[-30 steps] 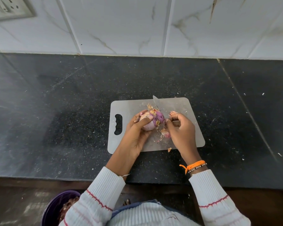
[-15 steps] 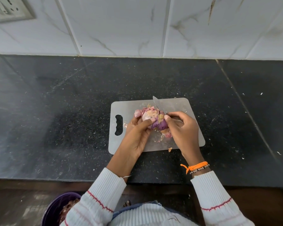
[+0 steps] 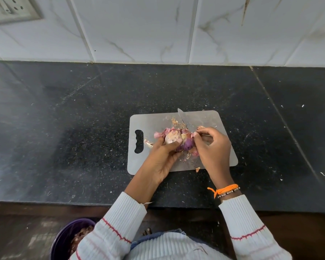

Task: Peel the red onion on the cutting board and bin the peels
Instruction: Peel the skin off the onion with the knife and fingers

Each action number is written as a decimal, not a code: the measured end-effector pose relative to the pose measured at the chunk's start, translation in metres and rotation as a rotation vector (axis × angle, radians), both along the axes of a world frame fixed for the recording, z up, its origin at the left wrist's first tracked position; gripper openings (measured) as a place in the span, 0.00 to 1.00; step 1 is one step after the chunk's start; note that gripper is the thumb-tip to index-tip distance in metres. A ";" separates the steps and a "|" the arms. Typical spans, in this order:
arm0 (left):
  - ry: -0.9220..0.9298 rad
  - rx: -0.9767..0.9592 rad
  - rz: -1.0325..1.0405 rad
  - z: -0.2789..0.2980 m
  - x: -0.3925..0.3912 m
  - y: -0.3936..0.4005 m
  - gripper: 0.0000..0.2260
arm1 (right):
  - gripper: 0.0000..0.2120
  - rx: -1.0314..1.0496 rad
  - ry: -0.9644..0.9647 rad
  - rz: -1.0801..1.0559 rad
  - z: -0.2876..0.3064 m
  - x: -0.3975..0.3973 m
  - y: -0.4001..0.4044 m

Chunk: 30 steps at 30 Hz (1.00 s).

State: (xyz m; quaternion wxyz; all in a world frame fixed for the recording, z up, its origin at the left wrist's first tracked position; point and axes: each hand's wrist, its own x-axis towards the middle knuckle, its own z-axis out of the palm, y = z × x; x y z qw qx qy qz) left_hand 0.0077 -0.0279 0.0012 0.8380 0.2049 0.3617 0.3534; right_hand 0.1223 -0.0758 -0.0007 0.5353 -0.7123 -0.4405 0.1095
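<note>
Left hand [image 3: 163, 158] of mine cups the red onion [image 3: 178, 140] from below, fingers curled round it and the thumb laid across its pale top, holding it just over the cutting board [image 3: 214, 121]. My right hand [image 3: 212, 147] pinches a strip of loose skin at the onion's right side, and it also grips a knife [image 3: 183, 118] whose blade points away from me past the onion. Papery peels [image 3: 159, 135] hang off the onion's far left side, and small scraps [image 3: 197, 169] lie on the board's near edge. I see the grey board flat on the dark speckled counter [image 3: 64, 137], its handle slot to the left. Down on the floor beside my left sleeve stands a purple bin [image 3: 64, 239] holding peelings.
</note>
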 end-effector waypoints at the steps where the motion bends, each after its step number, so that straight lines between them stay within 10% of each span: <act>1: -0.017 -0.001 0.016 -0.001 0.000 0.000 0.17 | 0.03 0.004 0.033 0.003 0.000 -0.001 -0.001; 19: -0.186 -0.062 0.101 -0.003 -0.006 0.003 0.14 | 0.05 -0.180 -0.190 -0.013 -0.026 0.014 -0.002; 30: -0.177 0.011 0.141 -0.004 0.000 0.002 0.18 | 0.03 0.060 -0.043 0.031 -0.004 0.006 0.000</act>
